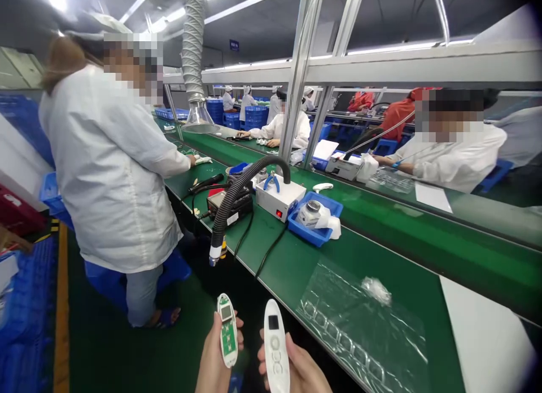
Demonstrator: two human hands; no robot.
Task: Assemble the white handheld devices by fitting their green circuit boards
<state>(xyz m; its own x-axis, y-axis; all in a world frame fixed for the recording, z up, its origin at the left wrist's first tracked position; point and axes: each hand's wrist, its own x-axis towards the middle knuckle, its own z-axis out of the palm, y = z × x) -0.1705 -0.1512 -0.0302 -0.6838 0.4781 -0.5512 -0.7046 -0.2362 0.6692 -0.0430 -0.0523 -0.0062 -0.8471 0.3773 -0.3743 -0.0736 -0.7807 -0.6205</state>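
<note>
Your left hand (215,360) has its fingers curled round an open white casing with a green circuit board (227,331), your right hand (294,371) grips a closed white handheld unit (276,348), both tipped up side by side so you can eyeball their faces together.

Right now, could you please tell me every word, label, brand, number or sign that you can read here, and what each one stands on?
No text is clearly legible.
Blue ceiling sign: white marks, too small to read.
White label on the black bench unit: too small to read.
Green circuit board in the left hand: any printing is too small to read.
White plastic casing in the right hand: no text visible.
</note>
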